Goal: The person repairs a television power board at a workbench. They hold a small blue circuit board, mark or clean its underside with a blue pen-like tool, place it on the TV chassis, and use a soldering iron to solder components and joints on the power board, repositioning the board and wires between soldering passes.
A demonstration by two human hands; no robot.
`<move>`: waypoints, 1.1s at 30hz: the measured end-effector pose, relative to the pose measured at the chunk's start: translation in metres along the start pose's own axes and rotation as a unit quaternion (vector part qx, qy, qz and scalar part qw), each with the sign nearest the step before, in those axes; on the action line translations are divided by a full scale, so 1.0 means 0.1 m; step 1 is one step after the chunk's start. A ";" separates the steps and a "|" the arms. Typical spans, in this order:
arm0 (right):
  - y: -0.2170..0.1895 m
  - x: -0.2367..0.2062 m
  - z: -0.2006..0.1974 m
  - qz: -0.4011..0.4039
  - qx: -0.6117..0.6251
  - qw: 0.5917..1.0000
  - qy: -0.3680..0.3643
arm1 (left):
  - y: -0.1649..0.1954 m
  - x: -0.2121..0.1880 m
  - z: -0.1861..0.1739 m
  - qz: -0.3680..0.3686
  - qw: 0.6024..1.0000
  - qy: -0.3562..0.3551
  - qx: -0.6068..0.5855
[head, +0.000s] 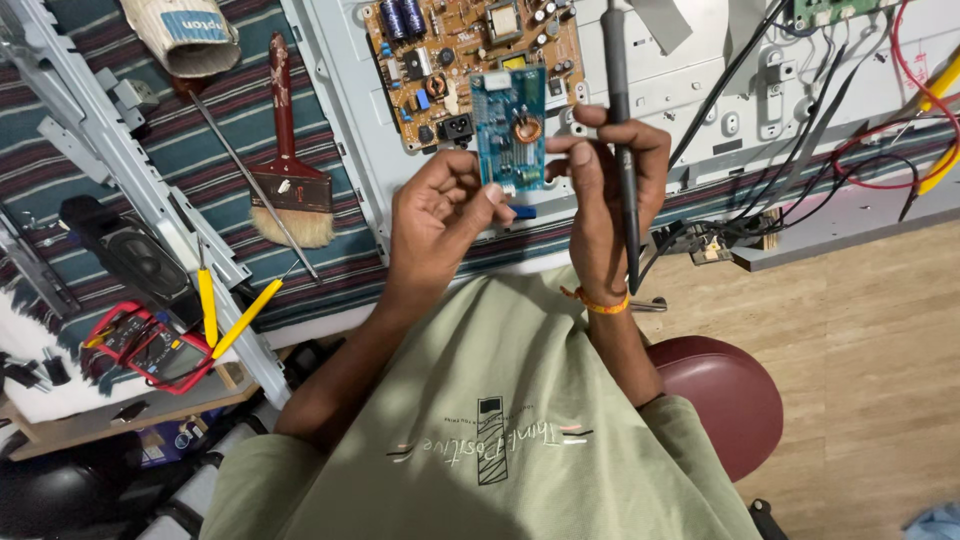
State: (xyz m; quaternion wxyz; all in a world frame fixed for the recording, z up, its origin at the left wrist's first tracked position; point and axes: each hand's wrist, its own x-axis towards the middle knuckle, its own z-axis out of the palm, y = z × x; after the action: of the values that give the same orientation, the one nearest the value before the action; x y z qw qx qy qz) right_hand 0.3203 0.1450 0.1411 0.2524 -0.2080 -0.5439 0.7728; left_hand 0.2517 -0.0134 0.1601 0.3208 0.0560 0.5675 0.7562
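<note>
While both hands are meeting above the bench edge, the left hand [440, 215] is pinching the lower left side of a small blue circuit board [508, 130], fingers [492, 193] curled closed around its edge and thumb pressing the face. Right hand [600, 190] is steadying the board's right side with thumb and forefinger while also gripping a slim black probe [622, 140], which is running upright between its closed fingers, tip pointing down past the wrist. An orange band [603, 303] is circling that wrist. Blue board is hanging upright in the air, held between the two hands, just in front of a larger tan circuit board [440, 60] that is sitting on a grey metal panel [700, 90]. Striped cloth [200, 170] is covering the bench to the left, carrying a red-handled brush [288, 150], a long thin rod [250, 180], yellow-handled tools [208, 305] and a red-cased meter [150, 345]. Red and black wires [880, 150] are trailing across the panel at right. Maroon stool seat [730, 395] is showing beneath the person's green shirt [480, 440].
</note>
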 end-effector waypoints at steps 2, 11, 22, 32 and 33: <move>0.00 -0.06 0.04 -0.001 0.006 1.000 -0.002 | 0.03 -0.01 0.02 0.017 1.000 0.010 0.000; 0.03 -0.15 0.03 0.022 0.023 0.999 -0.007 | -0.02 0.03 0.14 0.060 0.998 0.008 0.036; -0.02 -0.15 0.04 0.030 0.044 0.999 -0.007 | 0.04 -0.02 0.23 0.117 0.974 0.016 0.196; 0.04 -0.15 0.04 0.042 0.018 0.999 0.018 | -0.08 0.06 0.17 0.073 0.992 -0.005 0.100; 0.04 -0.15 0.04 0.044 0.013 0.999 0.022 | -0.08 0.07 0.15 0.056 0.996 -0.015 0.072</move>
State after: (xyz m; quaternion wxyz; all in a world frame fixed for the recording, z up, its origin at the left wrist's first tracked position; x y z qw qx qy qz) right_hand 0.3288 0.1314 0.1390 0.2327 -0.2456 -0.5188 0.7851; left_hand 0.2565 0.0037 0.1559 0.2819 0.1225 0.6118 0.7289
